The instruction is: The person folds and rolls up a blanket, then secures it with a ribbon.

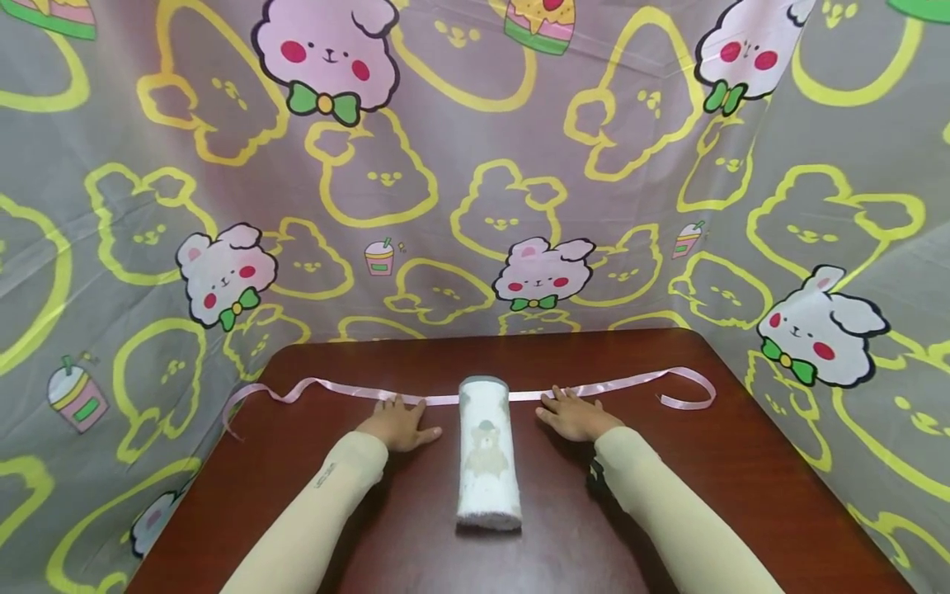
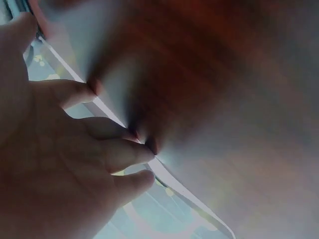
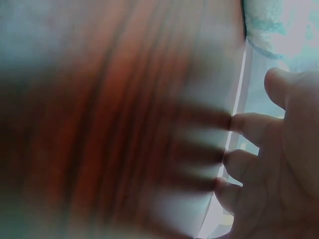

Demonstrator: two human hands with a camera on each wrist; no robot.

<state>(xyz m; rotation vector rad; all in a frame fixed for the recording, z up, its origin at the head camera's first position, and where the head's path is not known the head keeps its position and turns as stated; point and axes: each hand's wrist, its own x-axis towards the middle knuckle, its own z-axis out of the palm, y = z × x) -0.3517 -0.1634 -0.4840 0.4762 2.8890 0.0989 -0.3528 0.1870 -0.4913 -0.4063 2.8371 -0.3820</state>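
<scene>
A white rolled towel (image 1: 487, 487) with a beige bear on it lies lengthwise in the middle of the table. Its far end lies across a pink satin ribbon (image 1: 356, 389) that stretches to both sides. My left hand (image 1: 399, 424) is palm down left of the towel, its spread fingertips touching the ribbon. On the other side, my right hand (image 1: 577, 415) touches the ribbon with extended fingertips too. Both wrist views show the fingers reaching the thin line of ribbon, with nothing gripped. Part of the towel (image 3: 264, 25) shows in the right wrist view.
The dark reddish-brown table (image 1: 416, 561) has rounded far corners. A grey curtain (image 1: 445, 148) with cartoon rabbits and yellow outlines hangs behind it and along both sides. The ribbon's loose ends curl near the left and right table edges.
</scene>
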